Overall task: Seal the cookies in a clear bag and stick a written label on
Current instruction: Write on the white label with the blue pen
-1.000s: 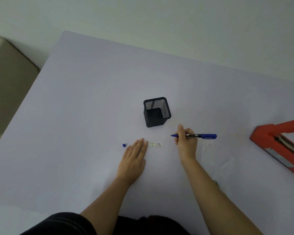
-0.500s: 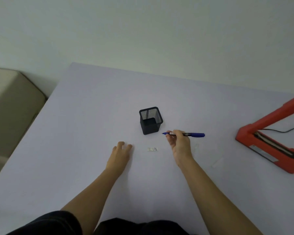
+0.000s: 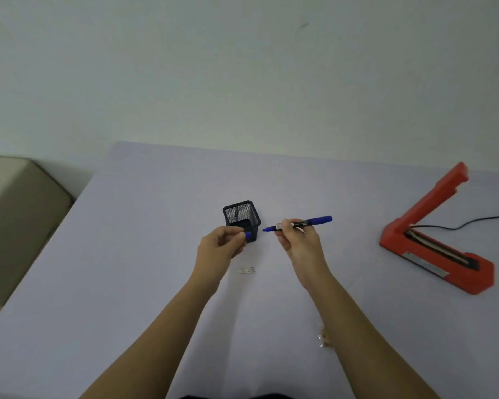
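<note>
Looking down through the head camera, I saw a pale lilac table (image 3: 127, 254) with a smooth matt top. At its right stood a red heat sealer (image 3: 432, 254), its hinged arm raised so that the body formed an open V; a black cable (image 3: 473, 221) led off to the right.

The left hand (image 3: 218, 249) and right hand (image 3: 298, 243) were held above the middle of the table. Behind them stood a square black pen holder (image 3: 241, 214) of wire mesh, upright, with its open top showing only its own walls.

The right hand's fingers were clamped on a blue pen (image 3: 311, 221) near its writing end. Its long axis ran left to right, the bare tip pointing left toward the holder and the blue rear end slightly higher at the right.

A white rectangular label (image 3: 247, 270) lay flat on the table, between the wrists, long side left to right; its dark marks were too small to read. A scrap of crinkled clear film (image 3: 324, 339) showed beside the right forearm, and I could not tell what it held.

The left thumb and fingertips pinched the small blue cap (image 3: 248, 235), just apart from the pen tip.
</note>
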Tool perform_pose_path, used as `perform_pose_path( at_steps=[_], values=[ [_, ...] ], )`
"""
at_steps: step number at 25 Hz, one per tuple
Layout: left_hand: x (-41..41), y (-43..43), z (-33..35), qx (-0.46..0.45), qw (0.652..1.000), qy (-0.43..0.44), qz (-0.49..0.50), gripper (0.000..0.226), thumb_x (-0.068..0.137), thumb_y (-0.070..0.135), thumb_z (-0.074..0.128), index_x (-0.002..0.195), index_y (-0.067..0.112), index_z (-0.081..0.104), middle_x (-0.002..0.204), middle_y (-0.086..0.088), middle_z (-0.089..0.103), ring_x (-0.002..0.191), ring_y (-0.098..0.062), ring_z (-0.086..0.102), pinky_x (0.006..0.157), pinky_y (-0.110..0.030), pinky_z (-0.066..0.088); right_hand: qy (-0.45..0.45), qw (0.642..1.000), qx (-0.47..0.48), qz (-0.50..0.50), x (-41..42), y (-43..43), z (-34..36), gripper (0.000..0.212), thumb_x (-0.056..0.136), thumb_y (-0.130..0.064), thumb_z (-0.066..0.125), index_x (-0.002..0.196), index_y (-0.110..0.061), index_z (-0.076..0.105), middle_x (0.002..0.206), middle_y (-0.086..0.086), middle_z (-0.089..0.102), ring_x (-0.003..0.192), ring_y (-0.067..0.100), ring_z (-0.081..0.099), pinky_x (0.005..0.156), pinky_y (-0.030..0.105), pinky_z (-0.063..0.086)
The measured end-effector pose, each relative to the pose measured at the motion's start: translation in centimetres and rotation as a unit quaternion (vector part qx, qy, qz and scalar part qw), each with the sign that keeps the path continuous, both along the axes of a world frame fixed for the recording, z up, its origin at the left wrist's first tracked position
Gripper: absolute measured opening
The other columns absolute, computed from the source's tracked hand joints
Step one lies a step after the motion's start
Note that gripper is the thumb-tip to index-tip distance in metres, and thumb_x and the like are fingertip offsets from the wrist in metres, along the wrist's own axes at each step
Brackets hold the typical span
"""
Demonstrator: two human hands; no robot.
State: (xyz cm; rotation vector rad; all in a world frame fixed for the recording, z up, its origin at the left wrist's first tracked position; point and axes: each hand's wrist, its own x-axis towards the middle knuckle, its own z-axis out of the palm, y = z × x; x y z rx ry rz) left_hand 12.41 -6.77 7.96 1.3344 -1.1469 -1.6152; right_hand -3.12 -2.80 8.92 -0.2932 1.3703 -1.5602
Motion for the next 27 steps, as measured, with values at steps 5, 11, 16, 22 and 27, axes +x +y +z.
perform_pose_path(
  at_steps=[5,11,16,22,27],
  values=[
    [-0.9,0.3,1.4,-0.004,0.999,0.035,-0.009,0.009,0.089,0.007,0.061,0.091,0.013,0.067,0.085,-0.007,0.071,0.082,-0.019,0.068,0.081,-0.027,0.054,0.023,1.000,-0.005,0.014,0.3,0.4,0.8,0.016,0.091,-0.014,0.058,0.103,-0.006,0.053,0.089,0.002,0.067,0.078,0.008,0.069,0.073,0.017,0.055],
    [-1.0,0.8,1.9,-0.016,0.999,0.026,-0.032,0.009,0.089,0.006,0.060,0.091,0.012,0.067,0.084,-0.005,0.072,0.084,-0.019,0.068,0.083,-0.028,0.054,0.017,1.000,-0.013,0.014,0.4,0.9,1.1,0.017,0.090,-0.013,0.059,0.104,-0.005,0.053,0.090,0.003,0.068,0.077,0.008,0.070,0.074,0.017,0.056],
    [-1.3,0.9,2.2,-0.020,0.998,0.027,-0.046,0.009,0.090,0.012,0.060,0.094,0.009,0.068,0.081,-0.008,0.070,0.078,-0.018,0.067,0.079,-0.025,0.056,0.034,0.999,-0.027,0.032,0.6,1.0,1.4,0.011,0.088,-0.011,0.061,0.096,-0.007,0.056,0.087,0.002,0.070,0.079,0.010,0.071,0.077,0.020,0.055],
    [-1.5,0.7,2.7,-0.002,0.999,0.013,-0.049,0.016,0.090,0.017,0.060,0.082,0.007,0.068,0.065,-0.002,0.064,0.057,-0.010,0.056,0.063,-0.021,0.051,0.089,0.995,-0.021,0.025,1.5,1.1,1.3,0.018,0.087,-0.013,0.063,0.100,-0.003,0.055,0.083,0.000,0.071,0.078,0.008,0.071,0.080,0.021,0.056],
    [-1.6,0.1,3.2,0.039,0.998,0.026,-0.041,0.018,0.090,0.018,0.061,0.080,0.005,0.068,0.063,-0.002,0.061,0.053,-0.009,0.052,0.057,-0.020,0.048,0.118,0.991,-0.028,0.055,1.0,0.4,1.5,0.009,0.087,-0.014,0.062,0.092,-0.012,0.056,0.085,0.001,0.071,0.083,0.014,0.071,0.082,0.025,0.055]
  ],
)
